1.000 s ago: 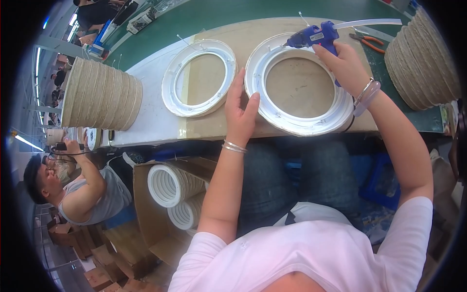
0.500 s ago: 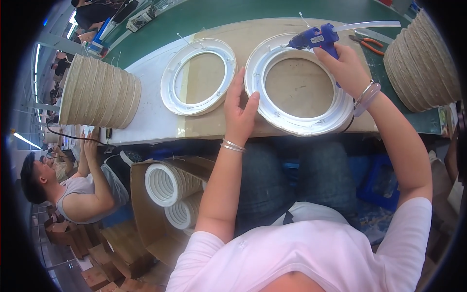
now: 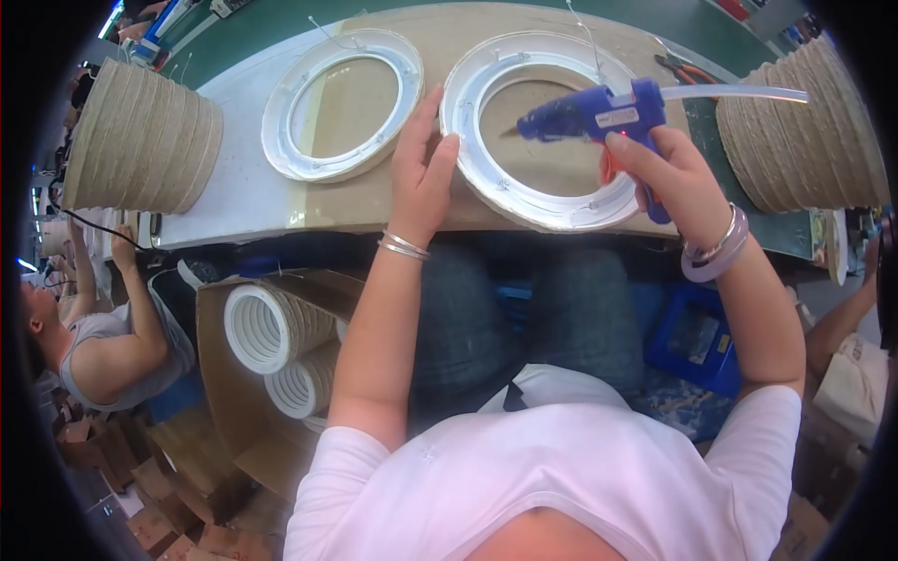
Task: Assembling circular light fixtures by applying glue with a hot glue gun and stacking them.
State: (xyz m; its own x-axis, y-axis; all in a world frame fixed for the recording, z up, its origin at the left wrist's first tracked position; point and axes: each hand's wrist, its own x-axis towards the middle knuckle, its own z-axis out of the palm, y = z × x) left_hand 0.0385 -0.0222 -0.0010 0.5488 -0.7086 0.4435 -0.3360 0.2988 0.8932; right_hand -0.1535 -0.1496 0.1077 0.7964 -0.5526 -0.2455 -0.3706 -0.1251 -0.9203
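My right hand (image 3: 675,168) is wrapped tight around the grip of a blue hot glue gun (image 3: 599,114), index finger by the trigger, a clear glue stick trailing out of the back. The nozzle points left and hangs over the open middle of the near white plastic ring (image 3: 477,154), which lies flat on the tan board (image 3: 374,201) at the bench edge, directly ahead of me. My left hand (image 3: 421,168) lies flat with fingers stretched out, tips on the ring's left rim, gripping nothing. A second white ring (image 3: 341,103) sits just beside it to the left, apart from both hands. Risks as I judge them: the nozzle sits off the rim, so a squeeze now would drop glue onto the board, not the plastic. The left fingers are near the glue path; hot glue or the tip could burn them. The ring overhangs the bench edge slightly, so light pressure may let it slide. Thin strings of glue could drag across the clean ring.
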